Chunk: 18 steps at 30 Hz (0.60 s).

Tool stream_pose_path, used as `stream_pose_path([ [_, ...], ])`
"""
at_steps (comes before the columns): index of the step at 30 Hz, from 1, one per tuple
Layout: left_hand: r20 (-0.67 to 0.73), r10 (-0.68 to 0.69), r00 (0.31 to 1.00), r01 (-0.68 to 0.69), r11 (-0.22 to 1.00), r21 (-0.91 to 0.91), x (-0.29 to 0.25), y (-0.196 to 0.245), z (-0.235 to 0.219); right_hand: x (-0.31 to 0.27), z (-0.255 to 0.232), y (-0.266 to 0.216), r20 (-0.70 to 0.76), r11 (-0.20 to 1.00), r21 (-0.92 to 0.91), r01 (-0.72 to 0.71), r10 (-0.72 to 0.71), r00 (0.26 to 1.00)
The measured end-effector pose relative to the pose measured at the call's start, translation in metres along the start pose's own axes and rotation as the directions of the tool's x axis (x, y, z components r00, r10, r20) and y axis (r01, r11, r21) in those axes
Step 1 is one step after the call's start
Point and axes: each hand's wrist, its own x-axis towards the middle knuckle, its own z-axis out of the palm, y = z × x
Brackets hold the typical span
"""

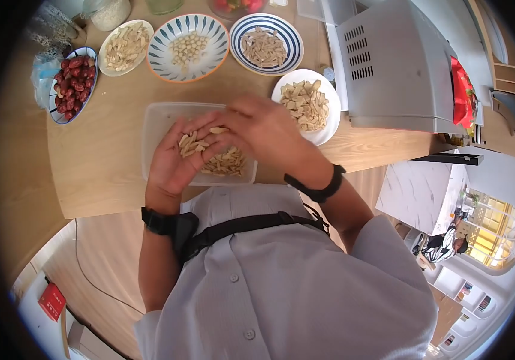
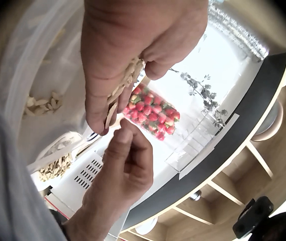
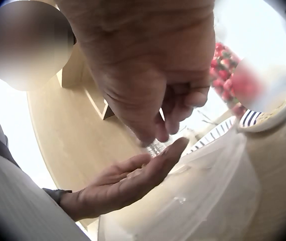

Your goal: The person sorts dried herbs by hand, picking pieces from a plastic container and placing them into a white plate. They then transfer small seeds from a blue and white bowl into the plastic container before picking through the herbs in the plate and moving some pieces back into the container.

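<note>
My left hand (image 1: pixel 172 157) is palm up over a clear plastic tub (image 1: pixel 153 120), carrying a small heap of pale dried slices (image 1: pixel 192 145) on its slightly cupped fingers. One long slice (image 2: pixel 111 115) lies near the left fingertips. From above, my right hand (image 1: pixel 268 129) comes close to them, its fingers curled and thumb and fingertips drawn together right at that slice. Nothing shows between the tips of the right hand (image 3: pixel 155 95) in the right wrist view. More pale slices (image 1: pixel 226 163) lie inside the tub, below the hands.
Red dates (image 1: pixel 74 87) fill an oval dish at left. Behind the tub stand a plate of slices (image 1: pixel 126 47), a leaf-patterned plate (image 1: pixel 160 60) of round pale pieces and a blue-striped plate (image 1: pixel 295 51). A white plate (image 1: pixel 329 129) of slices sits beside a grey appliance (image 1: pixel 389 66). Strawberries (image 2: pixel 150 113) are farther back.
</note>
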Motion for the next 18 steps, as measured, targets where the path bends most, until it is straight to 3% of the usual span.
stream_pose_path([
  [1,0.027,0.004,1.0,-0.004,0.999,-0.035,0.0,0.002,-0.002,0.003,0.004,-0.003,0.017,1.0,-0.004,0.018,-0.018,1.0],
  [7,-0.152,0.032,0.988,-0.019,0.996,0.082,0.001,-0.004,0.008,0.0,0.001,0.005,0.087,0.997,-0.044,0.064,-0.06,0.994],
  [10,-0.065,-0.004,0.998,0.01,0.996,0.085,0.002,-0.003,0.009,-0.009,0.007,0.008,0.045,0.994,0.105,-0.033,0.028,0.999],
  [13,-0.091,-0.034,0.995,0.04,0.996,0.073,0.001,-0.001,0.02,-0.021,-0.006,0.017,-0.074,0.973,0.182,-0.139,0.155,0.985],
  [15,-0.12,0.003,0.993,0.008,0.995,0.095,-0.001,-0.002,0.021,-0.035,-0.025,0.044,-0.16,0.895,0.235,-0.378,0.419,0.894],
  [18,-0.131,0.025,0.991,-0.015,0.997,0.077,0.0,-0.002,0.022,-0.062,-0.058,0.086,-0.143,0.847,0.12,-0.518,0.531,0.835],
])
